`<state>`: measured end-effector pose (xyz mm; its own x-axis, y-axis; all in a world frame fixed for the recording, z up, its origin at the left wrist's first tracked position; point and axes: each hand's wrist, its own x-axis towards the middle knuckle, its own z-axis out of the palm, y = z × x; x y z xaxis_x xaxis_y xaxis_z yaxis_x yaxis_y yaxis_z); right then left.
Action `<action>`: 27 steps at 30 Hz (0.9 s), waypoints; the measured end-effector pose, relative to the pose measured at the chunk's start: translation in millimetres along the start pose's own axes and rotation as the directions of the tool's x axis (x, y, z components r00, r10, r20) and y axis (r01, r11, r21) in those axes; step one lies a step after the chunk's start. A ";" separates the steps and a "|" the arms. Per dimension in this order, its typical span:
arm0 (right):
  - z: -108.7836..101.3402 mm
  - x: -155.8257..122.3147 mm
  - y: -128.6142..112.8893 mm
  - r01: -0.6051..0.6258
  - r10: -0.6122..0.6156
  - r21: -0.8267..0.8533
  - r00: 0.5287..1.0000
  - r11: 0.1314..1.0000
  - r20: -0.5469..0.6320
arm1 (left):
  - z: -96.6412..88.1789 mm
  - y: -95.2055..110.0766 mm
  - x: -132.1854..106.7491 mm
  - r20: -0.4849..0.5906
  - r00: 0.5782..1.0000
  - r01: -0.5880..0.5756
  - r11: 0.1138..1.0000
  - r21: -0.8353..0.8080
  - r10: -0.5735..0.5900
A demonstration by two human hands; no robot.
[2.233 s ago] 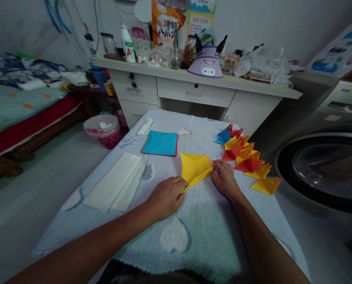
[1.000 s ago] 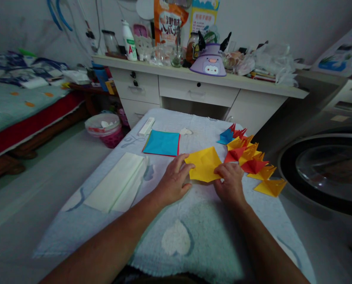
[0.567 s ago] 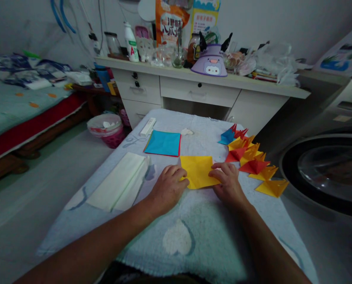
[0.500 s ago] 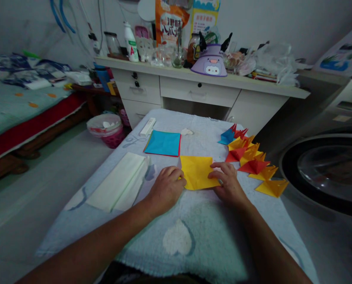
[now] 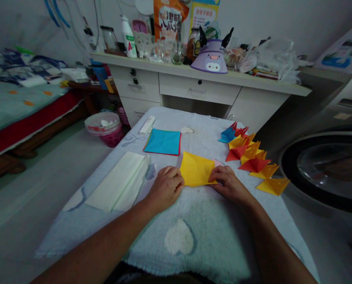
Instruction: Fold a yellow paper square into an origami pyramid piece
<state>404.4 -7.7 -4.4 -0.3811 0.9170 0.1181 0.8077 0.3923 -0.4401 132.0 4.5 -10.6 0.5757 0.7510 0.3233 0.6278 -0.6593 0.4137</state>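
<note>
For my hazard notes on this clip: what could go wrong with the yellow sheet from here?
Held by the left hand and right hand over soft-looking cloth, the yellow sheet could crease unevenly. The right hand might also nudge the folded paper pieces lined up beyond it.

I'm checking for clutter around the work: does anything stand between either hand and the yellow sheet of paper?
Nothing visible does. The left hand holds the yellow sheet of paper at its left edge, the right hand at its right. The blue-topped paper stack and folded paper pieces lie off to the sides.
</note>
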 end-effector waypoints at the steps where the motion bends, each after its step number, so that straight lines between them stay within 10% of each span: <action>1: 0.9 0.2 1.4 -0.008 0.008 0.007 1.000 1.000 0.002 | 0.3 -0.9 -0.3 0.011 1.000 0.021 1.000 -0.005 -0.021; 19: 25.4 11.7 -1.9 -0.342 0.330 -0.062 0.932 0.938 -0.152 | 3.2 5.7 0.0 0.047 0.976 0.206 0.972 0.117 -0.212; 27: 26.1 13.4 -7.7 -0.385 0.367 -0.079 0.913 0.920 -0.177 | 12.7 2.6 -1.3 0.032 0.995 0.092 0.991 0.093 -0.096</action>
<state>381.3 -0.4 -22.7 0.0280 0.9942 0.1038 0.9249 0.0136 -0.3799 139.5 1.4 -20.7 0.5295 0.8091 0.2548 0.7244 -0.5876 0.3605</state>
